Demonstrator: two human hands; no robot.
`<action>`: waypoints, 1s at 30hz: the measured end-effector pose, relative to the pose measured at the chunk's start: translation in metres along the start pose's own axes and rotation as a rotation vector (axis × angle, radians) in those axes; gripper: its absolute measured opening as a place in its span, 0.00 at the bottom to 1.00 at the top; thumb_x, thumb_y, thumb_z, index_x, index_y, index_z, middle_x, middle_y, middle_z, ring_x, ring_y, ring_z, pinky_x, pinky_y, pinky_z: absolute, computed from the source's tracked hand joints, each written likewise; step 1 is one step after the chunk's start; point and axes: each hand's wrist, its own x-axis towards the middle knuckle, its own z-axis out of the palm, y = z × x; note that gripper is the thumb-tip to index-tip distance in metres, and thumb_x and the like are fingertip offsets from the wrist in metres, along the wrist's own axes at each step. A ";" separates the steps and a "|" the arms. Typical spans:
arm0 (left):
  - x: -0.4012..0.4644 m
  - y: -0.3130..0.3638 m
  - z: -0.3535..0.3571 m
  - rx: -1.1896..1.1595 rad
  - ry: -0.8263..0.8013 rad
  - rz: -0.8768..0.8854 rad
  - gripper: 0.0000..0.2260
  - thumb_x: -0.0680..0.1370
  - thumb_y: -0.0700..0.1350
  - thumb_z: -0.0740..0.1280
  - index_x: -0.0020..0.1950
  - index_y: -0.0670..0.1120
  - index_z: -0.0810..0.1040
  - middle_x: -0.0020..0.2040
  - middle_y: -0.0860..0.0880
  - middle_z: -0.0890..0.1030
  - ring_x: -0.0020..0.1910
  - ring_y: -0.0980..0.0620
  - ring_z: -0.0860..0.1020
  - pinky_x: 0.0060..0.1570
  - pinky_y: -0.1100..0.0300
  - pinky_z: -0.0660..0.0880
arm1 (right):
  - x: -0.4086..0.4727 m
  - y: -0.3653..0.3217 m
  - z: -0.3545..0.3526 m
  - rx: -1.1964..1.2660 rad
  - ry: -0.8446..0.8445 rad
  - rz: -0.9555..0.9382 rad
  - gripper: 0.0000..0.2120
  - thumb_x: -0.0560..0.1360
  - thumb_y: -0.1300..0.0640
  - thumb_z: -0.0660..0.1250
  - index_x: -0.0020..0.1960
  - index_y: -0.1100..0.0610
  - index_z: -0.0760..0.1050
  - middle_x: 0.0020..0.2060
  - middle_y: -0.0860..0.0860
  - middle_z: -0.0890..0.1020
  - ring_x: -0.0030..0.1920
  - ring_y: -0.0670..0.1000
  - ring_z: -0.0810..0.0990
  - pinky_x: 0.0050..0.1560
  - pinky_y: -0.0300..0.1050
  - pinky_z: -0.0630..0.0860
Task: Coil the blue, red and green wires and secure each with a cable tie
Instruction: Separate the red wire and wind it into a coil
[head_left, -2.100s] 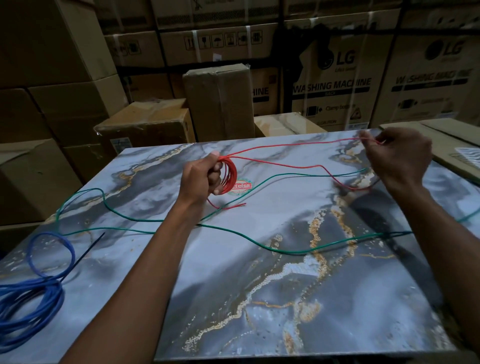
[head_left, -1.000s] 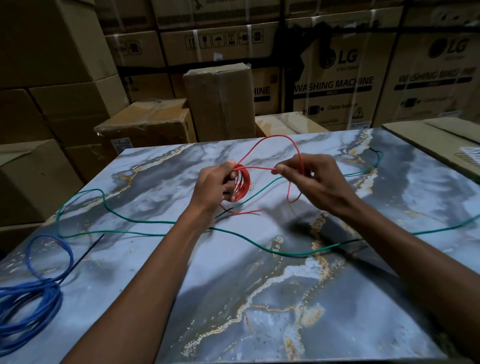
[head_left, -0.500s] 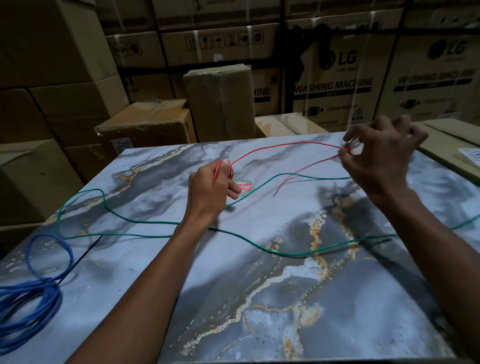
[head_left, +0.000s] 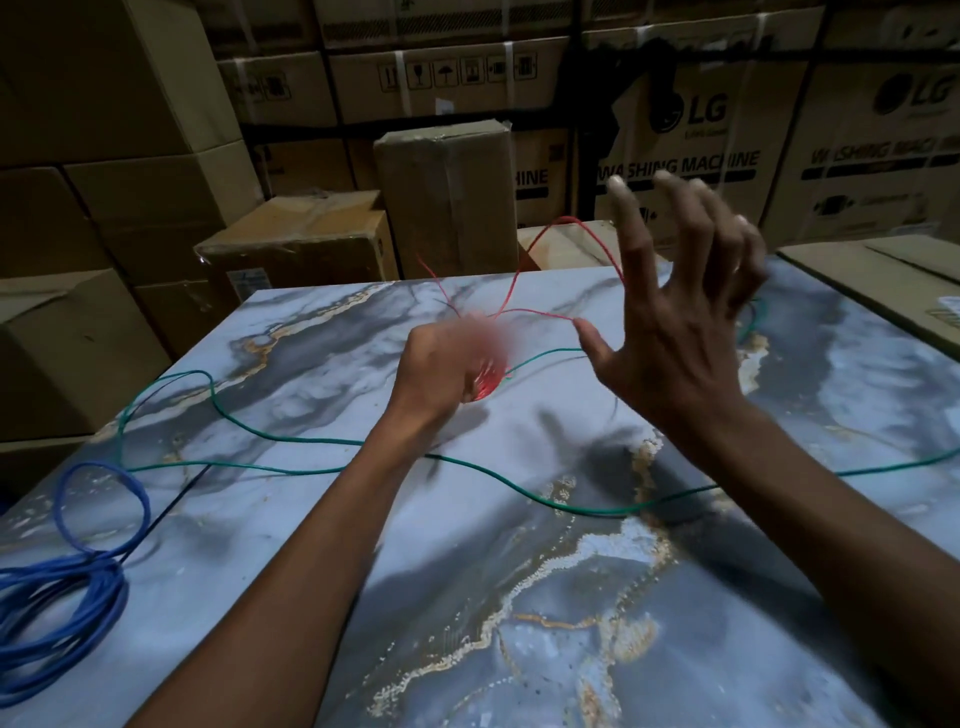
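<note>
Left hand (head_left: 441, 366) grips the red wire coil (head_left: 485, 384) above the marble tabletop (head_left: 597, 623), right hand (head_left: 675, 332) fingers spread, loose red tail looping past them; I'd keep turns tight, same size, before tying.

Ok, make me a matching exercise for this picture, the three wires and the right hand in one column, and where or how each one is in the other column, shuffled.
Column one:
1. red wire
2. green wire
3. blue wire
4. right hand

Column two:
A. loosely coiled at the table's left edge
B. raised, fingers spread
C. bunched in the left hand's grip
D. strung out loose across the marble-patterned table

Pairs: 1-C, 2-D, 3-A, 4-B
</note>
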 end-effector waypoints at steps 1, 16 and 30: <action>0.000 0.000 -0.001 -0.013 -0.008 -0.019 0.18 0.84 0.49 0.61 0.35 0.44 0.71 0.24 0.51 0.64 0.24 0.53 0.61 0.28 0.61 0.60 | -0.001 -0.005 -0.003 -0.023 0.030 -0.041 0.43 0.69 0.52 0.71 0.81 0.51 0.59 0.78 0.61 0.63 0.78 0.59 0.55 0.75 0.62 0.53; -0.001 -0.009 0.000 0.190 -0.041 0.089 0.21 0.80 0.55 0.62 0.30 0.47 0.67 0.25 0.51 0.65 0.26 0.52 0.62 0.31 0.56 0.60 | -0.008 -0.004 -0.008 -0.295 -0.498 0.016 0.35 0.69 0.48 0.75 0.71 0.62 0.71 0.77 0.63 0.63 0.80 0.65 0.51 0.75 0.66 0.38; -0.008 0.001 0.006 0.024 -0.210 -0.002 0.19 0.84 0.47 0.60 0.33 0.45 0.68 0.23 0.52 0.63 0.23 0.54 0.61 0.27 0.61 0.60 | -0.025 -0.022 0.027 0.001 -0.423 -0.261 0.14 0.72 0.61 0.72 0.57 0.59 0.80 0.56 0.59 0.83 0.66 0.60 0.78 0.76 0.66 0.50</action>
